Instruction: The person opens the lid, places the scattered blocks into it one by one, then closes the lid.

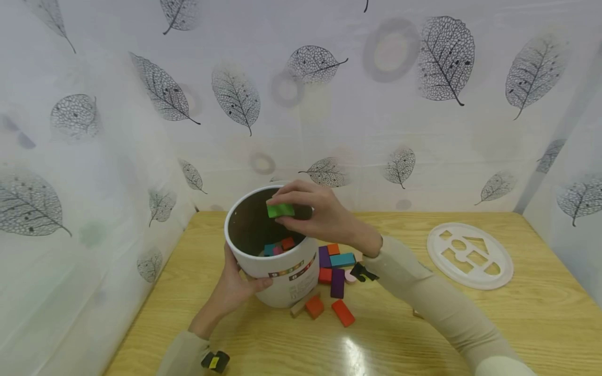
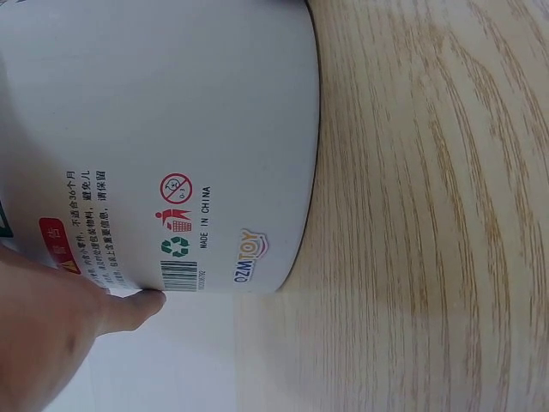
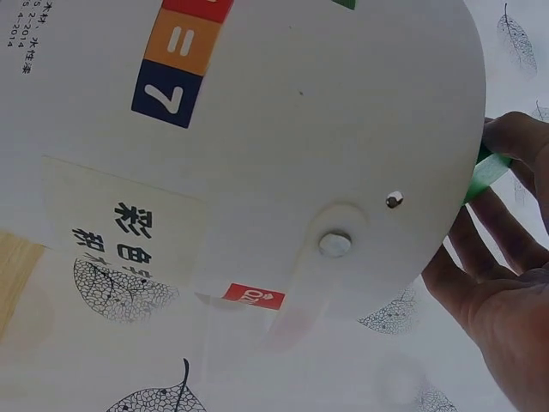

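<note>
My left hand (image 1: pixel 237 284) grips the tub (image 1: pixel 282 279), probably just to steady it, while my right hand (image 1: pixel 324 211) pinches a green block (image 1: pixel 280 210) over it.

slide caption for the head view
Right hand pinches a green block at the mouth of a white bucket held by the left hand

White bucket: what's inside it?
A blue block, a pink block and an orange block show deep inside. The bucket's near wall covers part of the bottom, so I can't see what's there.
</note>
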Demonstrator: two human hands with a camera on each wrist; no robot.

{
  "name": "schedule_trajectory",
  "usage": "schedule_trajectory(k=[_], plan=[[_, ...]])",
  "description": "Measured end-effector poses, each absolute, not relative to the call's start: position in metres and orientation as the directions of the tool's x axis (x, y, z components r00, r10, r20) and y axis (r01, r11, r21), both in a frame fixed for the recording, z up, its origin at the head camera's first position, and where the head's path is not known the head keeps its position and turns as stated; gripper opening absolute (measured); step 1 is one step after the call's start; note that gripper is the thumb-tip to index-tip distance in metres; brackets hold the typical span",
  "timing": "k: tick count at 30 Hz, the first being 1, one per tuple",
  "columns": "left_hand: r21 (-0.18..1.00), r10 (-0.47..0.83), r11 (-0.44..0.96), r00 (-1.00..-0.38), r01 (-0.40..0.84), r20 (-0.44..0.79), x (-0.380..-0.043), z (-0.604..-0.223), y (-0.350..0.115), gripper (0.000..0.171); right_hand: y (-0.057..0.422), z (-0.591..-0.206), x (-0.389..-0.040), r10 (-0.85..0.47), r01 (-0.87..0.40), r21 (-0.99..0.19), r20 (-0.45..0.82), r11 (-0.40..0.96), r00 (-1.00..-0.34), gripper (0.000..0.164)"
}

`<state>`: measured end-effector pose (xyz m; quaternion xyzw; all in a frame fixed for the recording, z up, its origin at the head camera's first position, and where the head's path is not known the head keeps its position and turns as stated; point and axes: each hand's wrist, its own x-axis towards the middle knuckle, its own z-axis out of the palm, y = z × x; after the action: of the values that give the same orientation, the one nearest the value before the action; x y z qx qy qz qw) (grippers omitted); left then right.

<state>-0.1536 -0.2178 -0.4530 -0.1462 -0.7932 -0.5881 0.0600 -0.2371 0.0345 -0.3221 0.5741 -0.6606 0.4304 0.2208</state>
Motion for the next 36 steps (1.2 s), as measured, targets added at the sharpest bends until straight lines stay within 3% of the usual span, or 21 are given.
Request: schedule_trajectory(k=[18,26,36], plan=[[0.917,0.155,0.254,-0.949,0.308,0.276,-0.154,-0.454,-0.218,0.13,0.048,-0.324,-0.24,-0.516,-0.939,-0.342,0.796,0.045,-0.315,0.036],[0.919,0.153,0.246,-0.949,0.308,0.277,-0.154,-0.454,-0.217,0.13,0.083,-0.341,-0.25,-0.482,-0.912,-0.363,0.775,0.191,-0.409,0.031],[0.92,0.149,0.254,-0.952,0.297,0.267,-0.152,-0.453,-0.217,0.13,0.143,-0.385,-0.258,-0.54,-0.825,-0.421,0.624,0.377,-0.565,0.026]])
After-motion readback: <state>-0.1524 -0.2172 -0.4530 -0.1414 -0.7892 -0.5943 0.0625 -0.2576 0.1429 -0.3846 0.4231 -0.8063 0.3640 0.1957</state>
